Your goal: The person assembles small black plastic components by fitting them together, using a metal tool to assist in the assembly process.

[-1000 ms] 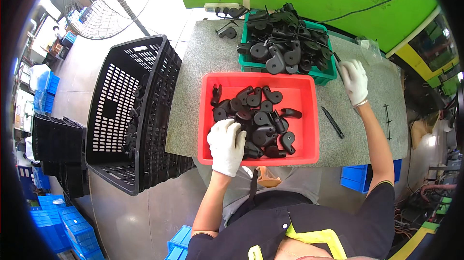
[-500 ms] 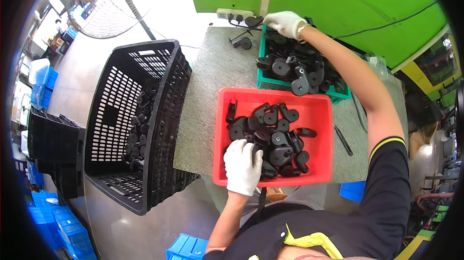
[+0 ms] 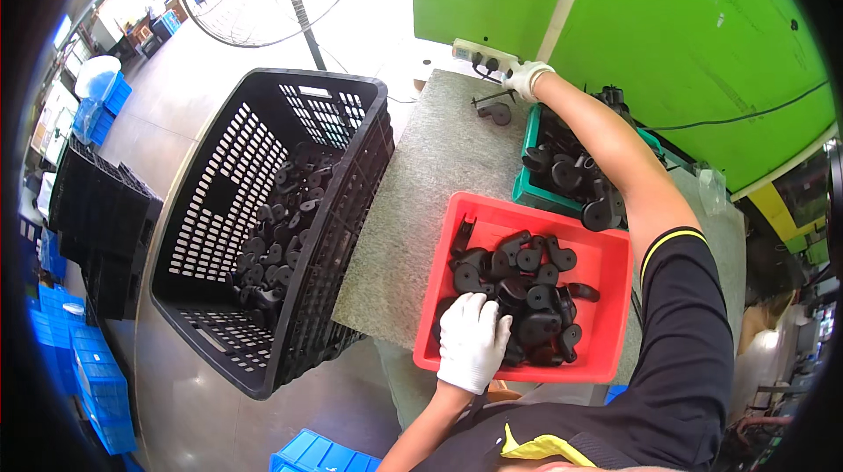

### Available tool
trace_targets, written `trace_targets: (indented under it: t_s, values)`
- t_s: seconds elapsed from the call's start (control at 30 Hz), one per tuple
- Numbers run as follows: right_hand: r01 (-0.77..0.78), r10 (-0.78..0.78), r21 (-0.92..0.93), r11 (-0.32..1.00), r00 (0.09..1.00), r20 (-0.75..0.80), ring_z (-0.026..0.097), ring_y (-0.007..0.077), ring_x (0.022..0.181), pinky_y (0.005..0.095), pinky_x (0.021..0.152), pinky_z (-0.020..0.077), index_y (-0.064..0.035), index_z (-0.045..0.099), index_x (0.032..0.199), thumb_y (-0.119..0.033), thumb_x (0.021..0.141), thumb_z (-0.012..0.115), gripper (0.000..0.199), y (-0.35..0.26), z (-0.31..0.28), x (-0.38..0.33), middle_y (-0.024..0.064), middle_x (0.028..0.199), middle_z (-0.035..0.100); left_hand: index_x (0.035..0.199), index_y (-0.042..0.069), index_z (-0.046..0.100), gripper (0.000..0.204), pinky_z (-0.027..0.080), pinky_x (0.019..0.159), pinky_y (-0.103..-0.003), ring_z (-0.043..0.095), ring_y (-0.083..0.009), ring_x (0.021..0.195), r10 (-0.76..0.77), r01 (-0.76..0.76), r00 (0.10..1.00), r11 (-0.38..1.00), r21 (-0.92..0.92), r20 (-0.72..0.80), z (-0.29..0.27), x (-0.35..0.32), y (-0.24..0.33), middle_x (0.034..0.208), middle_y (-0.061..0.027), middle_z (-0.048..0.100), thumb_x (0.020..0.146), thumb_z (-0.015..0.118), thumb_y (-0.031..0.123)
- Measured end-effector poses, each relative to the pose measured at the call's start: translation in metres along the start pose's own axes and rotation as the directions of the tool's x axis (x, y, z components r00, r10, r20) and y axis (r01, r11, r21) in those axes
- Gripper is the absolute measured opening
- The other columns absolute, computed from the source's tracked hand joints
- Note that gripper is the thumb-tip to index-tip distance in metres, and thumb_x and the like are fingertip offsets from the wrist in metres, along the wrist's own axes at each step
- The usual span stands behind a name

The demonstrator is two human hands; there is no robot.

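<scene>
My left hand (image 3: 473, 342), in a white glove, rests over the front left of a red tray (image 3: 619, 314). Its fingers lie on black plastic parts (image 3: 537, 298), each with a round end and a curved arm; the thumb stands apart. Stretched to the back of the table, my right hand (image 3: 529, 79), also gloved, has its fingers drawn together beside a power strip (image 3: 474, 52). Whatever they grip is hidden. Just below that hand lies a loose black part (image 3: 497, 113). My right forearm passes over a green crate (image 3: 544, 197) heaped with similar black parts.
Left of the grey table (image 3: 395, 208) stands a large black perforated crate (image 3: 263, 367) with many black parts inside. A fan (image 3: 303, 15) is behind it. Green panels (image 3: 685, 33) border the back. Blue bins (image 3: 101, 384) stand at the far left.
The view has turned, so the table and crates sit farther right and lower. A black part visible at my right fingertips earlier no longer shows. My left hand stays on the red tray's parts.
</scene>
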State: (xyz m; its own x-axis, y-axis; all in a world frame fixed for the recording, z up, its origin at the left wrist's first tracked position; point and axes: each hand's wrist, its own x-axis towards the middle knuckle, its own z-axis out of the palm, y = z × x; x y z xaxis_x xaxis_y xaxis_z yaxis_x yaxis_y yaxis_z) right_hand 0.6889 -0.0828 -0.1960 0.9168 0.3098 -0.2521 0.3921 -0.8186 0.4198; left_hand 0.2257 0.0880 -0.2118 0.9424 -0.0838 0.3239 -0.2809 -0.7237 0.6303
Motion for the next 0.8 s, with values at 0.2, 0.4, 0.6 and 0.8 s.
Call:
trace_targets:
  t_s: [0.2, 0.4, 0.6, 0.8]
  values:
    - [0.050, -0.049, -0.023, 0.999, 0.999, 0.022, 0.057, 0.0302, 0.115, 0.0411, 0.094, 0.0456, -0.0115, 0.048, 0.132, -0.043, 0.088, 0.049, 0.055, -0.018, 0.003, -0.001, 0.0170, 0.128, 0.057, 0.101, 0.002, 0.059, 0.030, 0.042, 0.090, -0.043, 0.053, -0.0349, 0.105, -0.038, 0.038, 0.999, 0.999, -0.009, -0.004, 0.001, -0.003, -0.003, 0.106, -0.0145, 0.057, 0.078, 0.071, 0.016]
    - [0.216, -0.223, -0.063, 0.974, 0.966, -0.133, 0.056, 0.0324, 0.113, 0.0414, 0.089, 0.0514, -0.0213, 0.062, 0.113, -0.009, 0.082, 0.058, 0.033, -0.028, -0.040, -0.057, 0.0125, 0.124, 0.051, 0.102, 0.002, 0.059, 0.032, 0.042, 0.091, -0.043, 0.053, -0.0339, 0.106, -0.041, 0.041, 0.999, 0.999, -0.016, -0.015, 0.001, 0.000, -0.004, 0.108, -0.0145, 0.057, 0.077, 0.072, 0.016]
    - [0.256, -0.280, -0.114, 0.960, 0.854, -0.439, 0.057, 0.0322, 0.108, 0.0427, 0.085, 0.0520, -0.0174, 0.064, 0.104, -0.009, 0.079, 0.060, 0.027, -0.028, -0.074, -0.116, 0.0138, 0.131, 0.046, 0.105, 0.002, 0.057, 0.035, 0.042, 0.091, -0.043, 0.053, -0.0339, 0.106, -0.032, 0.032, 0.999, 0.999, -0.014, -0.041, 0.001, -0.002, -0.005, 0.107, -0.0142, 0.056, 0.077, 0.072, 0.016]
    - [0.323, -0.343, -0.137, 0.936, 0.755, -0.559, 0.058, 0.0297, 0.105, 0.0424, 0.080, 0.0519, -0.0177, 0.063, 0.102, -0.010, 0.080, 0.057, 0.024, -0.034, -0.107, -0.222, 0.0122, 0.129, 0.050, 0.118, -0.002, 0.051, 0.051, 0.042, 0.092, -0.046, 0.052, -0.0392, 0.107, -0.009, 0.000, 0.991, 0.998, -0.067, -0.132, 0.009, -0.005, -0.004, 0.114, -0.0208, 0.056, 0.075, 0.075, 0.013]
